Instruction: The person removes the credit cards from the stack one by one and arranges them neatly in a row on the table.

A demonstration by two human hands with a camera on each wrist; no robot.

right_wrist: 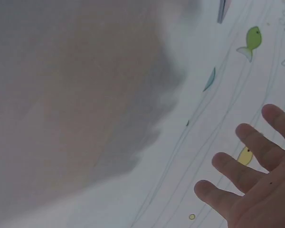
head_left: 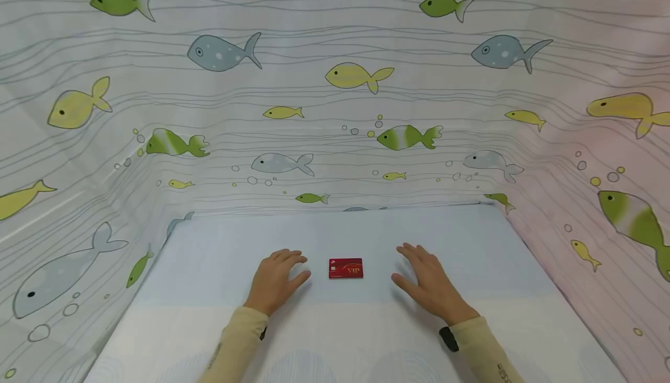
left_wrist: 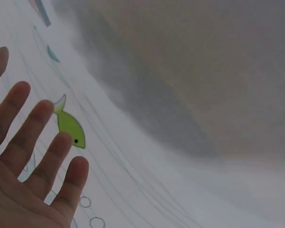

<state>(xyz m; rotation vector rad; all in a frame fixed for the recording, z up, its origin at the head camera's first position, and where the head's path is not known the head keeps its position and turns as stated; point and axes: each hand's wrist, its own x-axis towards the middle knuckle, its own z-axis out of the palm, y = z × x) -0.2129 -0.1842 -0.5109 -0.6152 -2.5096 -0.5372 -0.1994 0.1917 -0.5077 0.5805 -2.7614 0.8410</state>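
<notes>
A red card (head_left: 346,268) with a gold "VIP" print and a small chip lies flat on the table between the two hands. To its left is my left hand (head_left: 277,281), fingers relaxed and spread from the thumb, apart from the card. My right hand (head_left: 429,284) is on the other side, a bit farther from the card, with its thumb and fingers spread. Neither hand holds anything. In the left wrist view the fingers (left_wrist: 42,118) are extended and separated. The right wrist view likewise shows straight, parted fingers (right_wrist: 247,137).
The table (head_left: 220,336) has a pale blue and white cover. Fabric walls (head_left: 335,98) printed with green, yellow and grey fish rise at the back and on both sides. Both forearms wear beige sleeves (head_left: 235,342), with a black band (head_left: 448,339) at the right wrist.
</notes>
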